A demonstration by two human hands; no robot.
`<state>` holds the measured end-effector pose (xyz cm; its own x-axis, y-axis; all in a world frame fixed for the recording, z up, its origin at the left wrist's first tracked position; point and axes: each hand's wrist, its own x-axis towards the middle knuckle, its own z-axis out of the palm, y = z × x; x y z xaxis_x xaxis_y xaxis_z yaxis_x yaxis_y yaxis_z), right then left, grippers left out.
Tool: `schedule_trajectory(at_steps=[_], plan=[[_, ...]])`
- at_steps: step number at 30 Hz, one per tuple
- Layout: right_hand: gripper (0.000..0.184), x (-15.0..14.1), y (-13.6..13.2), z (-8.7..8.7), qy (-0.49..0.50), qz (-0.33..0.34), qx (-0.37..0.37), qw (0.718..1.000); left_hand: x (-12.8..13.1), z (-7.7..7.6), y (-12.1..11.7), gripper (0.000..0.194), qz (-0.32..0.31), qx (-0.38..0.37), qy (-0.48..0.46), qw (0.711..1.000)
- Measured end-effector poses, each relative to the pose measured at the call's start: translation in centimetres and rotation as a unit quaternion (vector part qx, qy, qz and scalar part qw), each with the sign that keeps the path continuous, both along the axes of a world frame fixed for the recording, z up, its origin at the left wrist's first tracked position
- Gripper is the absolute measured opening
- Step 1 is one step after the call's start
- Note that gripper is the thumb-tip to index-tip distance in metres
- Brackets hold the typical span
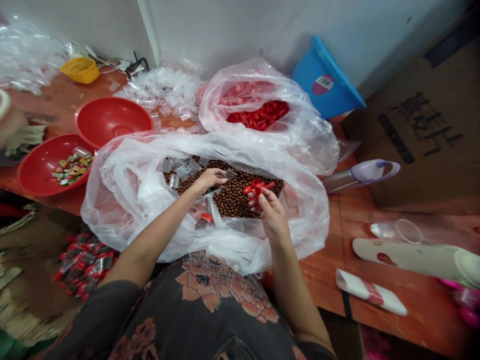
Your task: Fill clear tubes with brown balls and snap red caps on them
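Head camera view looks down on a person's bare forearms reaching into a wide, translucent white plastic bag (pixel 123 200) on a reddish wooden table (pixel 360 280). The right hand (pixel 273 217) pinches a cluster of glossy red plastic pieces (pixel 258 189) in a narrow grip between thumb and fingers, its exact shape hard to make out. The left hand (pixel 210 181), fingers loosely curled, sits over a mass of glossy brown beads (pixel 234 197), just beside a small clear plastic cup (pixel 229 174); whether it holds the cup cannot be told. More clear cups (pixel 183 167) lie on the beads, and a filled cup with a red cap (pixel 202 221) sits near, partly hidden by plastic folds. Beyond, a second plastic bag (pixel 311 145) veils more red pieces. Two red bowls (pixel 112 120) stand at far left, the nearer holding wrapped sweets (pixel 71 169). A blue bucket (pixel 326 77) and a cardboard box (pixel 412 130), cut off by the frame, fill the far right.
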<state>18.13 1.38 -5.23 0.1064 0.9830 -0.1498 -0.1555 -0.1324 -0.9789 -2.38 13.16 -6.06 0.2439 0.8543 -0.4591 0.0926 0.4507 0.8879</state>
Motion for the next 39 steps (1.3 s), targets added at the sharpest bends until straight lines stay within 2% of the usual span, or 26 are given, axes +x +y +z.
schedule_trajectory(at_steps=[7,12,17,21,25,29,35,39], plan=[[0.043,-0.9,0.7,0.8,0.071,0.038,-0.040,0.996,-3.0,1.9,-3.1,0.029,0.002,0.047,-0.087,0.995],[0.041,-1.9,1.2,1.2,0.079,0.055,-0.045,0.994,-3.6,3.6,-6.1,0.031,0.013,0.002,-0.117,0.993],[0.044,-2.9,1.1,1.6,0.002,0.025,0.002,1.000,-2.9,4.8,-8.0,0.031,0.017,-0.064,-0.171,0.983],[0.041,-3.4,0.8,2.4,-0.060,-0.002,0.083,0.995,-2.8,4.9,-8.6,0.030,0.025,-0.072,-0.157,0.985],[0.037,-3.9,1.2,2.8,-0.142,0.032,0.156,0.977,-2.6,4.4,-9.1,0.029,0.017,-0.050,-0.137,0.989],[0.037,-3.9,1.7,2.3,-0.202,0.067,0.177,0.961,-2.7,4.4,-9.5,0.033,0.013,-0.038,-0.134,0.990],[0.037,-3.0,0.9,1.8,-0.237,0.038,0.162,0.957,-3.3,4.8,-9.9,0.038,0.036,-0.040,-0.121,0.991],[0.034,-3.3,0.4,2.1,-0.269,0.081,0.206,0.938,-3.1,4.5,-10.3,0.040,0.032,-0.006,-0.122,0.992]])
